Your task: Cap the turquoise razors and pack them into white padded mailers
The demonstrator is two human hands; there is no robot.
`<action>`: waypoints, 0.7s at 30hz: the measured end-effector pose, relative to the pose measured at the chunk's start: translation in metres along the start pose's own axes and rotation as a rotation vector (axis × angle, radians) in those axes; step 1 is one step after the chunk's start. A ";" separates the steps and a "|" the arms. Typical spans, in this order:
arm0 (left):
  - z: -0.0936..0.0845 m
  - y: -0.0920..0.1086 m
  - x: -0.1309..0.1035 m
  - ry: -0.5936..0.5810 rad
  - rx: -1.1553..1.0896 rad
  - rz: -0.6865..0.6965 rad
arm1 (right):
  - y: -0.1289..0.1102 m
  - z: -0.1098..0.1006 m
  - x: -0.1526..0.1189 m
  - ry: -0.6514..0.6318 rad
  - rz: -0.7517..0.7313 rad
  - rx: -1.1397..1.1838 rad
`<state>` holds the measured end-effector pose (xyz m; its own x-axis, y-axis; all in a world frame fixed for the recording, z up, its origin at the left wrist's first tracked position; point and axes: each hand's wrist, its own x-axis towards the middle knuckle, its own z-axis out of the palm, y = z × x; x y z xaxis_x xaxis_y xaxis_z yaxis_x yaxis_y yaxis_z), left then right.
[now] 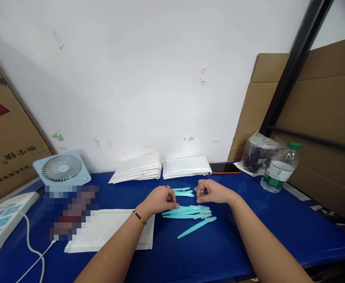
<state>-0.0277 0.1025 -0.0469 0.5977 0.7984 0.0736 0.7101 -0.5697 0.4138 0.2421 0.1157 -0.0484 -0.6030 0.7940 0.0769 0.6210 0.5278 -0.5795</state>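
Note:
Several turquoise flat tools, shaped like small razors, lie in a loose pile (184, 215) on the blue table. A single one (196, 228) is apart at the front, and a few more (181, 193) lie behind the pile. My left hand (162, 199) is bent over the pile's left end, its fingertips together near the handles; whether it grips one is hidden. My right hand (208, 191) is curled just right of the rear tools, thumb and fingers closed beside a small clear piece (195, 189). A white padded envelope (110, 226) lies partly under my left forearm.
Two stacks of white envelopes (139, 168) (186, 166) stand against the wall. A phone (225, 168), a wrapped dark roll (254, 157) and a bottle (280, 171) are at right. Left are a fan (63, 168), a power strip (4, 224) and cables.

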 end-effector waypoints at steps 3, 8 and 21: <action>0.004 0.008 -0.002 -0.074 0.017 0.039 | -0.010 0.012 0.006 -0.123 -0.057 -0.028; 0.006 0.010 0.001 -0.071 0.047 0.038 | -0.014 0.016 0.009 -0.064 -0.045 0.028; 0.001 -0.002 0.004 0.135 0.094 -0.058 | 0.008 -0.012 -0.006 0.024 0.136 0.043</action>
<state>-0.0264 0.1062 -0.0488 0.5035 0.8458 0.1762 0.7776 -0.5325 0.3343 0.2569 0.1189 -0.0437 -0.5022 0.8646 0.0148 0.6736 0.4018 -0.6203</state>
